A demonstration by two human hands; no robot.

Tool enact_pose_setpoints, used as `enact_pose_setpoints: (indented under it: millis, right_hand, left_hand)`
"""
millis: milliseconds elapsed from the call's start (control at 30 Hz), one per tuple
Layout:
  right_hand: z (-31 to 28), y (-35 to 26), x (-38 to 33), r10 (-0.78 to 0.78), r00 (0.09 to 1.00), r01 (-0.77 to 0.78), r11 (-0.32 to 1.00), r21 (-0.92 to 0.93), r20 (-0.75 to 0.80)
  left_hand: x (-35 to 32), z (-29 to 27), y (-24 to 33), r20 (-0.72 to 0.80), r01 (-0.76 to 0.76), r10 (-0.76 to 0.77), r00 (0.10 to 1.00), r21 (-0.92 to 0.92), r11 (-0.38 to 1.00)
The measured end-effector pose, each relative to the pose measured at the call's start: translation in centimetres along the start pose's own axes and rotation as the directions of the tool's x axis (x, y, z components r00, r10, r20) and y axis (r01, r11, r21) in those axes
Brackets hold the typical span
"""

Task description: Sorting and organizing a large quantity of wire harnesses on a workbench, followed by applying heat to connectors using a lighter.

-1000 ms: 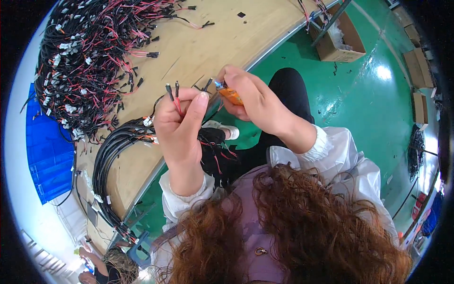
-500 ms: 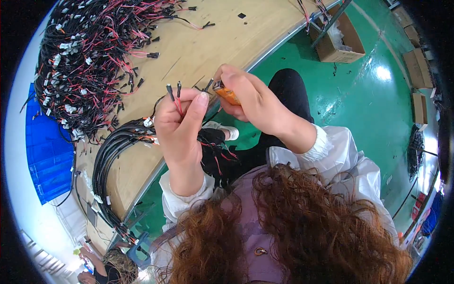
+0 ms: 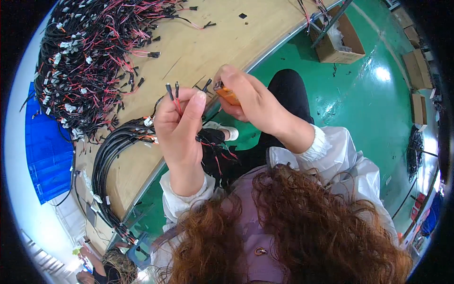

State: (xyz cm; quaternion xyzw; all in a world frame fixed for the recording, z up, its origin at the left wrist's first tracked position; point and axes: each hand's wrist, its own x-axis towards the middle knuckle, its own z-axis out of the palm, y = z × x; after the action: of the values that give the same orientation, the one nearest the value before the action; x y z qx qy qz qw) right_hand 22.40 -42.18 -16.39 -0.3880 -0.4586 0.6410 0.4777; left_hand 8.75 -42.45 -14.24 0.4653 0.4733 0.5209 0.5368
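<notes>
My left hand point(image 3: 180, 128) is closed on a wire harness. Its red and black wire ends with dark sleeved tips point(image 3: 173, 94) stick up past my thumb and fingers. More red and black strands point(image 3: 218, 154) hang below that hand. To the right, my right hand point(image 3: 250, 97) is wrapped round an orange lighter point(image 3: 228, 94); its metal top points toward the wires. No flame can be made out. Between the two hands another dark wire tip point(image 3: 207, 85) shows, close to the lighter but apart from it.
A big heap of black and red wire harnesses point(image 3: 90, 71) covers the wooden table's point(image 3: 203, 47) far left. A bundle of black cables point(image 3: 106, 156) curves along its near left. A cardboard box point(image 3: 338, 42) stands on the green floor; another person point(image 3: 101, 270) is at lower left.
Both hands hold almost the same place. My left hand and the wire tips have shifted very slightly left, a little farther from the lighter.
</notes>
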Motion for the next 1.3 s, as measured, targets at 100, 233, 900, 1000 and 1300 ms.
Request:
enact_pose_setpoints:
  millis: [100,233,900,1000,1300]
  right_hand:
    - [0.04,-0.08,-0.05,-0.009,1.0,0.009,1.0,0.0,0.0]
    - [-0.01,-0.02,-0.09,0.0,1.0,0.0,1.0,0.003,0.001]
    - [0.09,-0.26,-0.12,-0.019,1.0,0.019,0.999,0.041,0.004]
    - [0.07,-0.38,-0.15,-0.017,1.0,0.017,0.999,0.045,0.006]
    - [0.21,-0.74,-0.04,0.105,0.994,-0.107,0.988,0.108,0.031]
  left_hand:
    - [0.02,-0.02,0.11,0.022,-0.001,0.001,1.0,0.001,1.0]
    - [-0.02,0.15,0.04,0.01,-0.002,0.002,1.0,0.011,1.0]
    - [0.05,0.08,0.1,0.018,-0.023,0.023,1.0,0.01,1.0]
    - [0.1,0.13,-0.01,0.032,-0.04,0.039,0.999,0.016,0.999]
    - [0.01,0.01,-0.04,0.016,-0.04,0.04,0.999,-0.005,0.999]
